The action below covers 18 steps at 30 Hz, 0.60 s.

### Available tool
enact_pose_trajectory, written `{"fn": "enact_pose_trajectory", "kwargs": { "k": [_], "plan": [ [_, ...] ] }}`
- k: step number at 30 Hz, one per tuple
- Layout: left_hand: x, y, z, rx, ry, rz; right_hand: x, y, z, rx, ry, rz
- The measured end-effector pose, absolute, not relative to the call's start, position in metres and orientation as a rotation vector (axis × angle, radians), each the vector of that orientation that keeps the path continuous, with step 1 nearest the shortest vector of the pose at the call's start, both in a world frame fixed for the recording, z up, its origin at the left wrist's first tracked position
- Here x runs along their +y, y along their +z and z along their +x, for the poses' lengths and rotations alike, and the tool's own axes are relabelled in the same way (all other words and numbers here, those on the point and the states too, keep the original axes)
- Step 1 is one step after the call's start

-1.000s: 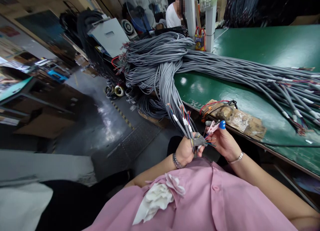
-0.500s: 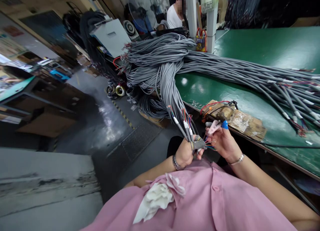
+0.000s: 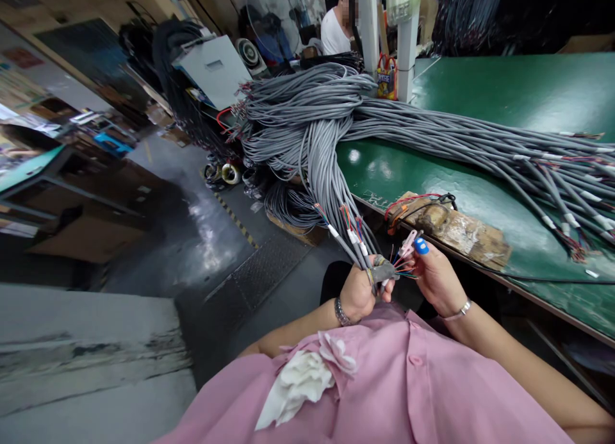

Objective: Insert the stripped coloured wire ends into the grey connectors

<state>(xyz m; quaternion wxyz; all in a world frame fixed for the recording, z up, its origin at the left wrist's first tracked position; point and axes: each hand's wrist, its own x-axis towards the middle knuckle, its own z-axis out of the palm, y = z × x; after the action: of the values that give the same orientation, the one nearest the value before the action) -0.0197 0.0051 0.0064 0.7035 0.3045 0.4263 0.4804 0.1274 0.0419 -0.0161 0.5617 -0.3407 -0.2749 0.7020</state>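
Head view shows gripped cables (image 3: 346,246), blurrily lettered bag (image 3: 386,79).

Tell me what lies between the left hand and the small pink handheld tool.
In the head view, thin multicoloured wires fan across the gap from the left hand toward the small pink tool in the right hand.

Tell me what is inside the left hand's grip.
Gray cables run down to the left hand, and colored wires fan out beside it, toward the right hand. The left hand hides the gripped stretch, so how many cables it encloses cannot be seen.
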Motion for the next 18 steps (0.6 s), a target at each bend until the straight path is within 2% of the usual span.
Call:
{"fn": "enact_pose_trajectory", "kwargs": {
  "k": [4,10,18],
  "plan": [
    [0.005,0.006,-0.016,0.968,1.075,0.699,0.044,-0.022,0.126,-0.736,1.411,-0.942],
    [0.005,0.004,-0.015,0.989,1.081,0.681,0.049,-0.014,0.121,-0.561,1.758,-0.783],
    [0.004,-0.001,-0.017,1.040,1.088,0.703,0.053,-0.013,0.116,-0.410,1.724,-0.736]
  ]
}}
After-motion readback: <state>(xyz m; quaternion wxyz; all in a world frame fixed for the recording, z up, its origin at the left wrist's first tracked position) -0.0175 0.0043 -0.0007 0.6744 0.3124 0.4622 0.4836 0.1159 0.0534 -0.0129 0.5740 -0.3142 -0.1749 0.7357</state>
